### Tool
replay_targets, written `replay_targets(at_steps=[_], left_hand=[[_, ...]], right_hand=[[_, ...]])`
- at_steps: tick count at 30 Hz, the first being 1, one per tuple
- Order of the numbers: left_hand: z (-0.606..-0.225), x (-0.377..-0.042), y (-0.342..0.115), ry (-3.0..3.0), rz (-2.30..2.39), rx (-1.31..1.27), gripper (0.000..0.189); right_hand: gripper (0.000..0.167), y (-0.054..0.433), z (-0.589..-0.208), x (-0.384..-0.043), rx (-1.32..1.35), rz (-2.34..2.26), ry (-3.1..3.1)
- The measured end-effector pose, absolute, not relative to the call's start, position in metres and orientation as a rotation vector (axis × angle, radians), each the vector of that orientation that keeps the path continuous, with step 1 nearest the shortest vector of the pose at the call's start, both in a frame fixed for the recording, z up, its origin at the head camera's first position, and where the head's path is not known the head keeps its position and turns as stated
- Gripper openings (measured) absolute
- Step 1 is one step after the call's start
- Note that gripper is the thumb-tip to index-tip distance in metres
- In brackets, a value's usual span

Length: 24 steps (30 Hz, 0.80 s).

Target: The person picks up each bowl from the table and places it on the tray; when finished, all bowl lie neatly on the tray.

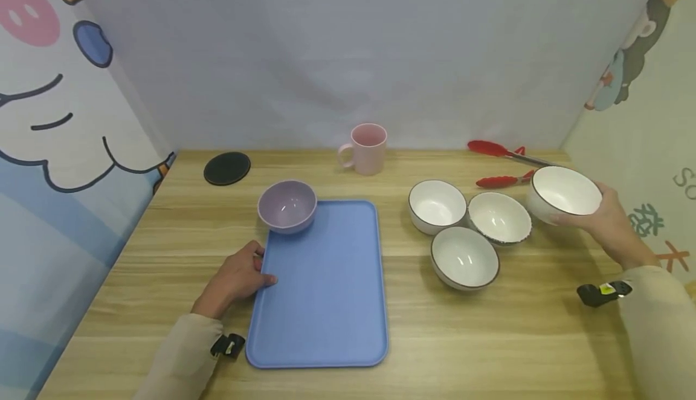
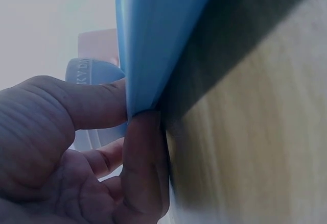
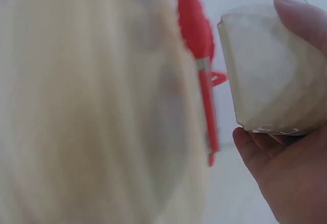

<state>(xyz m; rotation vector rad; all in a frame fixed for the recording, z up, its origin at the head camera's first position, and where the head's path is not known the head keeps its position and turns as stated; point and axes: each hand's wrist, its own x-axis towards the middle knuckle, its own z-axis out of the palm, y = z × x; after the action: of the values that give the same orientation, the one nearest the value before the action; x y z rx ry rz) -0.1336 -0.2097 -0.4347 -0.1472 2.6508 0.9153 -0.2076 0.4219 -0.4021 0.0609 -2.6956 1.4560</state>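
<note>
My left hand (image 1: 237,276) pinches the left rim of a blue rectangular tray (image 1: 326,291). In the left wrist view the thumb (image 2: 97,104) lies on one side of the rim and a finger (image 2: 143,168) on the underside. A purple bowl (image 1: 287,206) sits over the tray's far left corner. At the right my right hand (image 1: 609,231) grips a white bowl with a dark rim (image 1: 565,191), raised off the table. In the right wrist view that bowl (image 3: 276,71) shows its faceted outside, with the thumb and fingers on opposite sides.
Three white bowls stand close together: one at the back (image 1: 437,206), one in front (image 1: 465,259), one with a speckled rim (image 1: 500,219). Red-handled utensils (image 1: 500,181) lie behind them. A pink mug (image 1: 369,149) and a black coaster (image 1: 227,168) are at the back.
</note>
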Motion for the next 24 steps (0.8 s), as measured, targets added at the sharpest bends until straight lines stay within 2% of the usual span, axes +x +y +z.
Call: replay_targets(at_steps=[11,18,24], left_hand=[[-0.435,-0.133,-0.211,2.676,0.910,-0.120,0.053],[-0.437,-0.137,-0.210,2.679,0.905,-0.131,0.053],[-0.438,-0.139,-0.211,2.676,0.893,-0.134,0.053]], right_hand=[[0.086,0.368,-0.369,-0.216,0.169,1.531,-2.701],[0.115,0.318,-0.357,-0.222,0.140,1.612,-2.828],[0.114,0.270,-0.354,-0.227,0.210,1.726,-2.804]])
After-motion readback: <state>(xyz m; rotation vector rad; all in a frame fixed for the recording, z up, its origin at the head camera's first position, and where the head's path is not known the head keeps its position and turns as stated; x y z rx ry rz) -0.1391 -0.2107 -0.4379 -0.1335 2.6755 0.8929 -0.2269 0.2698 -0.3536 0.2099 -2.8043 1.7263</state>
